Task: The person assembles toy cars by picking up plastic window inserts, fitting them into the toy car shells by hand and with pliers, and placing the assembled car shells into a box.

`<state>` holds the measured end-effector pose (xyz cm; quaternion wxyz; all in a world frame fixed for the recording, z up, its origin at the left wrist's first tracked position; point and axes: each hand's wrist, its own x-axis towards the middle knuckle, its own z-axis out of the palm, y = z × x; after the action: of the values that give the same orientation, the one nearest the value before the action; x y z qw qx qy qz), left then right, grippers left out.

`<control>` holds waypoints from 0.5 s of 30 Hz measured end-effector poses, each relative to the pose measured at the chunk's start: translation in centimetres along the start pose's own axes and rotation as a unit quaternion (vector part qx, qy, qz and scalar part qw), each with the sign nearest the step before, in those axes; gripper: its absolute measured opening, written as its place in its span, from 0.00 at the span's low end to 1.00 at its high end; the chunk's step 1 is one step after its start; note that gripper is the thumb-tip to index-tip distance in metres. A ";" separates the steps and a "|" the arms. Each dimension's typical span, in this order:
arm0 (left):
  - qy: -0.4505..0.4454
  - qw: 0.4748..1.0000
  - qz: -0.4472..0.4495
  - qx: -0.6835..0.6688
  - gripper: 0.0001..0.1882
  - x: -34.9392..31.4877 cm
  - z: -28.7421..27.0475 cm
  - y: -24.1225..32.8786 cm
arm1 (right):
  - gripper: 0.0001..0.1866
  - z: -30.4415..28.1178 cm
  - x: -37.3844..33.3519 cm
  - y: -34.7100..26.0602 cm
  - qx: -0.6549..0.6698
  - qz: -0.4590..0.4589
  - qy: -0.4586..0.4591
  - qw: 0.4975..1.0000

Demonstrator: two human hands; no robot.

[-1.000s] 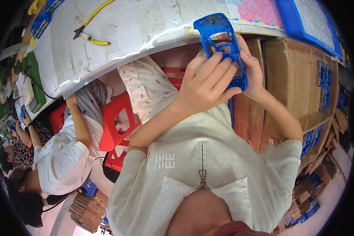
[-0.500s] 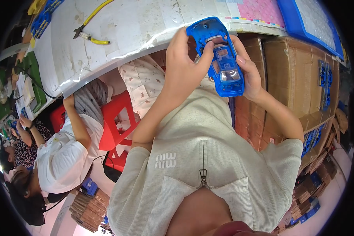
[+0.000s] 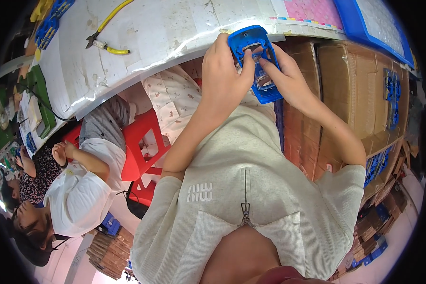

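Note:
Both of my hands hold a blue plastic toy car body (image 3: 247, 35), its hollow inside facing me and clear window pieces showing in it. My left hand (image 3: 226, 71) wraps its left edge, with the thumb reaching into the shell. Gripping the right edge, my right hand (image 3: 288, 75) also lays its thumb inside, near the middle windows. The fingers behind the shell are hidden. The car body is held just off the table's front edge, above my lap.
Yellow-handled side cutters (image 3: 97, 41) lie on the white worktable (image 3: 156, 33). A blue tray (image 3: 364, 33) sits at the far right, above a cardboard box (image 3: 369, 90) holding blue parts. Two people work at left, beside a red stool (image 3: 144, 142).
My right hand has shifted, bringing its thumb from the car body's edge onto its inside. The body sits slightly turned. At left, the nearer person has drawn a hand back from the table edge.

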<state>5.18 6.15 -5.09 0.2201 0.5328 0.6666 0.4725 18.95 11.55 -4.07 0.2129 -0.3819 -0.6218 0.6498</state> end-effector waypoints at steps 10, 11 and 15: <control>-0.040 0.993 -0.056 -0.094 0.09 -0.5 0.2 0.5 | 0.07 0.1 0.0 0.4 -0.077 -0.065 0.031 0.994; -0.036 0.993 -0.059 -0.098 0.09 -0.5 0.3 0.6 | 0.07 0.1 0.0 0.3 -0.075 -0.055 0.033 0.995; -0.040 0.992 -0.064 -0.103 0.08 -0.5 0.3 0.7 | 0.07 0.1 -0.1 0.4 -0.076 -0.053 0.033 0.995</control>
<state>5.93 5.75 -4.75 0.3300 0.4819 0.6377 0.5022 19.04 11.39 -4.41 0.2378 -0.3850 -0.6812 0.5755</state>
